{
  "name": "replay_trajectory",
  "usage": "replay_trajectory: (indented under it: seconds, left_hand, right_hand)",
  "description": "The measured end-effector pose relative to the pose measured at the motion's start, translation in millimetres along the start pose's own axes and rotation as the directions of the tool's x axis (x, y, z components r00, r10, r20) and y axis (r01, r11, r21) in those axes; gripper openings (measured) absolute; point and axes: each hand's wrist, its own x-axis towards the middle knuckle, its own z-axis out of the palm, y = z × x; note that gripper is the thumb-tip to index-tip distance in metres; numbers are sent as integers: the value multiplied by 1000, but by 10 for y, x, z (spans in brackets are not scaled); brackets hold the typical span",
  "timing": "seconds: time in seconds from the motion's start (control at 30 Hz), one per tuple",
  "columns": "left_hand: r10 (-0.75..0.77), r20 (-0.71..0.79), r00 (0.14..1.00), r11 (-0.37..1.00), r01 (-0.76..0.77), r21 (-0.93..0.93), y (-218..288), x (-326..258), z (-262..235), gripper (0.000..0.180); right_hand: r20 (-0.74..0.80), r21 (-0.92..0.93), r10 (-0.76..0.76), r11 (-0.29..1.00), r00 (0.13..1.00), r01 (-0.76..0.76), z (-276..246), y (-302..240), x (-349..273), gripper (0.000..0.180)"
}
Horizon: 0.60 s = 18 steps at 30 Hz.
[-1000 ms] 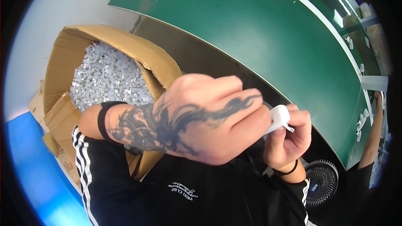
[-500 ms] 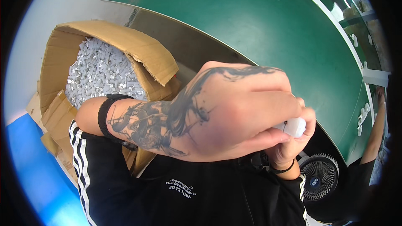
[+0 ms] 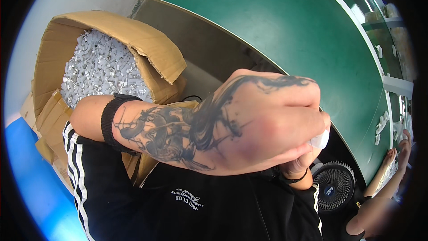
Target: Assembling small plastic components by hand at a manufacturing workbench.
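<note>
My left hand (image 3: 267, 116), its forearm tattooed and crossing in front of my chest, is closed with its back toward the view. A small white plastic piece (image 3: 320, 140) pokes out at its fingertips. My right hand (image 3: 304, 160), mostly hidden behind the left one, is closed around the same piece from below and the far side. Most of the piece lies under the fingers, so its full shape cannot be made out. Both hands are held together in the air, in front of the near edge of the green table (image 3: 303, 31).
A cardboard box (image 3: 156, 58) at left holds many small white-and-silver pieces (image 3: 104, 67). A black fan (image 3: 334, 185) stands below the table at right. Several white parts (image 3: 381, 127) lie near the white table strip (image 3: 347, 13). A co-worker's hands (image 3: 397, 151) are at far right.
My joined hands have shifted slightly right in the view, and less of the white piece shows. The box sits a little further up and left. More of the co-worker's arms has come into view.
</note>
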Motion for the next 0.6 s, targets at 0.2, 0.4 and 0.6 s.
replay_trajectory:
  seconds: [0.2,0.4,0.6]
  left_hand:
    - [-85,-16,996,993,83,-88,15,-17,-4,25]
    - [-56,-66,996,998,53,-44,17,-82,-123,10]
    - [-222,-66,973,973,216,-79,228,3,-888,8]
  right_hand:
    - [54,67,-43,997,998,39,2,55,50,24]
    - [174,181,-23,983,984,-9,198,94,148,26]
    - [-124,-100,38,994,992,-50,-175,-366,316,41]
